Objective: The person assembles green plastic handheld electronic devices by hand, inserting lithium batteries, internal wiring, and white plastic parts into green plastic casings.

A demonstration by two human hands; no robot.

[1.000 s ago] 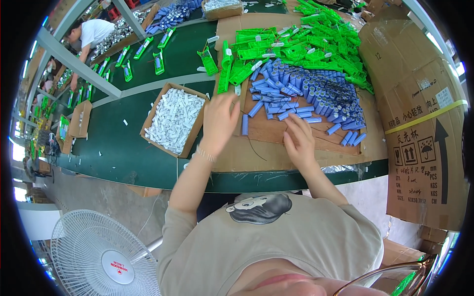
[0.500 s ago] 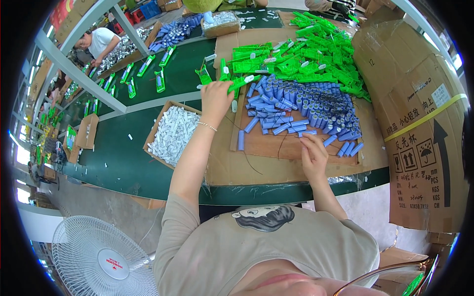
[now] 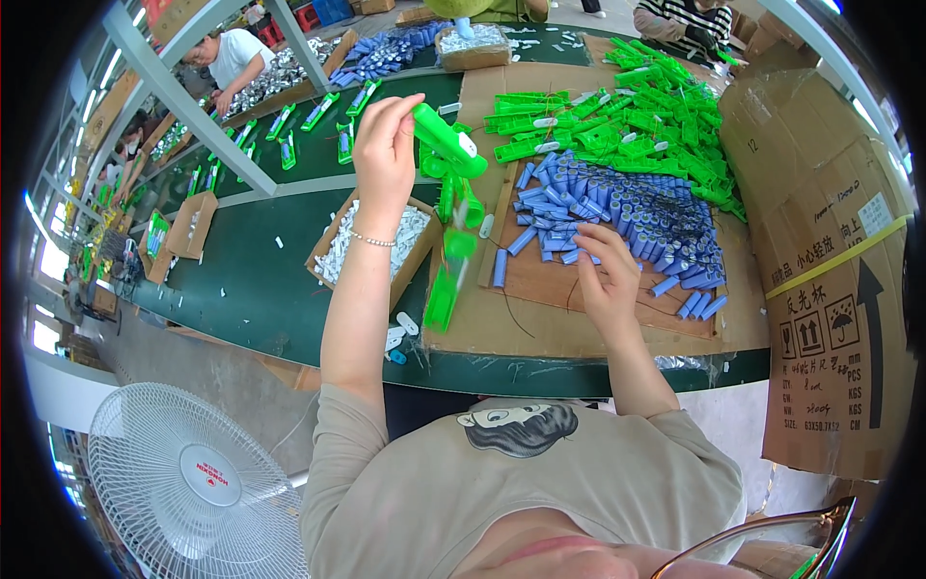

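Note:
My left hand (image 3: 384,159) is raised, its fingers closed on one end of a green plastic housing (image 3: 446,143) with a white oval part on it. Just below, more green pieces are blurred by motion, and one green housing (image 3: 442,301) stands out over the left part of the cardboard sheet (image 3: 487,333). My right hand (image 3: 610,280) hovers at the near edge of a heap of blue cylindrical battery cells (image 3: 617,198) with thin dark wires. Its thumb and fingers are curved but apart, and I see nothing held in them.
A carton of small white parts (image 3: 415,261) stands left of the cardboard. Behind the cells rises a pile of green housings (image 3: 627,116). A large carton (image 3: 834,289) borders the right side. Filled green housings (image 3: 318,111) lie on the green belt; a fan (image 3: 207,473) stands lower left.
My left hand has lifted and moved left with a green housing, and other green pieces now appear below it. My right hand's fingers have come off the cell they were touching.

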